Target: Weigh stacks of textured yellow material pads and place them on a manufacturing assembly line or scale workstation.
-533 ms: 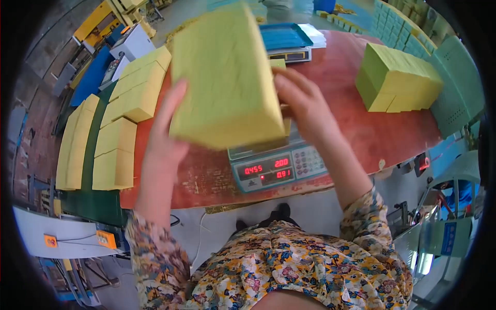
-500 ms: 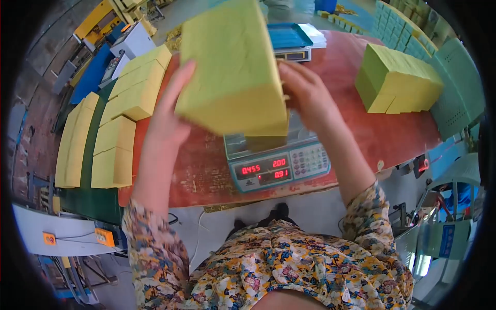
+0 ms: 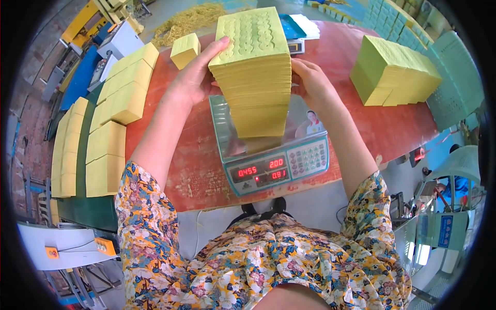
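A tall stack of yellow paper sheets (image 3: 258,90) stands on the pan of a digital scale (image 3: 310,160), between my two hands. Rows of scalloped marks are pressed into its top sheet, and the layered edges face me. My left hand (image 3: 196,77) is closed on the stack's left side, its thumb along the top edge. On the opposite side, my right hand (image 3: 312,82) grips with curled fingers, some hidden behind the paper. Red digits glow on the scale's front panel, beside a grey keypad.
A small yellow paper block (image 3: 185,50) sits at the table's back left. More yellow stacks (image 3: 121,90) line the green surface (image 3: 85,209) at left. A long yellow stack (image 3: 395,72) lies right, against a perforated green panel (image 3: 454,77). A second scale with a blue tray (image 3: 292,27) stands behind.
The raised, tilted upper stack has come down level over the paper on the scale, and its marked top now shows. Both hands moved with it. The small block behind has come into view.
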`<action>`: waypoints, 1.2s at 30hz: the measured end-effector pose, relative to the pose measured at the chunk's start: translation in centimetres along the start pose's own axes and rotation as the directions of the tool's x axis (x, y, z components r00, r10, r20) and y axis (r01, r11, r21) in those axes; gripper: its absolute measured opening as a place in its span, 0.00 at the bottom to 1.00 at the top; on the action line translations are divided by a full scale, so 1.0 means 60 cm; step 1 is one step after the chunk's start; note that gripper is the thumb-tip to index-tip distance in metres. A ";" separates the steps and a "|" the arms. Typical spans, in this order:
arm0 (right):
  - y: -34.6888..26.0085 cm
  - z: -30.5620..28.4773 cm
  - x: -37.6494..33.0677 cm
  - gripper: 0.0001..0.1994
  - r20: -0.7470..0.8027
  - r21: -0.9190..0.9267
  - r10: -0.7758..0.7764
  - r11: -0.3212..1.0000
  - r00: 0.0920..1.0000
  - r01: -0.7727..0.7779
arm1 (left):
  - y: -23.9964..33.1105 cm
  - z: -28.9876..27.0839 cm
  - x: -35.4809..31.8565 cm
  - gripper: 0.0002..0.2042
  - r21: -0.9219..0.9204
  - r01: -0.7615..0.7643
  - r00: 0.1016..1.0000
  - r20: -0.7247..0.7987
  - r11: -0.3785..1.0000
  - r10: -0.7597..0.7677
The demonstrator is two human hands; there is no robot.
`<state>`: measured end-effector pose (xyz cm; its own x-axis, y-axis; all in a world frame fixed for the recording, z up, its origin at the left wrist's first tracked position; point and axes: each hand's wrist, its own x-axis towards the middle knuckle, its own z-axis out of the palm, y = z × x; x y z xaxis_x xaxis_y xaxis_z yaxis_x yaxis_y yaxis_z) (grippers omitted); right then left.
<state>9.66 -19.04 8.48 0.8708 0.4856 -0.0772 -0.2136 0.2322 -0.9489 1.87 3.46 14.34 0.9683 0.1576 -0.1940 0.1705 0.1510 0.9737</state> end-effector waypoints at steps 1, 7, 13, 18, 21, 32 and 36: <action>0.000 0.005 -0.005 0.17 -0.018 -0.002 -0.033 0.999 0.999 0.033 | -0.003 -0.011 0.008 0.36 0.026 0.009 1.000 0.022 1.000 -0.010; -0.001 -0.008 -0.017 0.17 -0.028 -0.086 -0.073 0.994 0.997 0.071 | -0.011 -0.010 0.024 0.34 0.060 0.020 0.998 0.064 0.998 -0.024; 0.005 -0.001 -0.019 0.19 -0.016 -0.202 -0.118 0.973 0.993 0.112 | -0.011 0.009 0.010 0.32 0.016 -0.037 0.999 -0.040 0.999 0.037; -0.012 -0.005 -0.035 0.18 -0.074 -0.401 -0.146 0.910 0.986 0.105 | -0.011 0.012 0.005 0.30 0.144 -0.069 0.997 0.053 0.987 0.062; 0.011 -0.016 -0.023 0.20 -0.104 -0.517 -0.167 0.851 0.980 0.090 | -0.022 -0.009 0.022 0.34 0.221 -0.057 0.998 0.050 0.973 0.047; 0.117 -0.060 0.032 0.28 -0.349 0.065 -0.193 0.971 0.917 0.229 | -0.205 0.029 0.028 0.30 -0.450 -0.148 0.988 -0.105 0.880 0.113; 0.105 0.007 0.040 0.31 -0.087 0.083 -0.134 0.986 0.987 0.141 | -0.249 0.049 0.040 0.20 -0.560 -0.262 0.965 -0.163 0.786 0.205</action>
<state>10.21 -16.09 2.46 0.9267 0.3750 0.0245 -0.1245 0.3677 -0.9216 2.17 -1.29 -0.34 0.9396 0.3421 -0.0069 -0.2217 0.6241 0.7493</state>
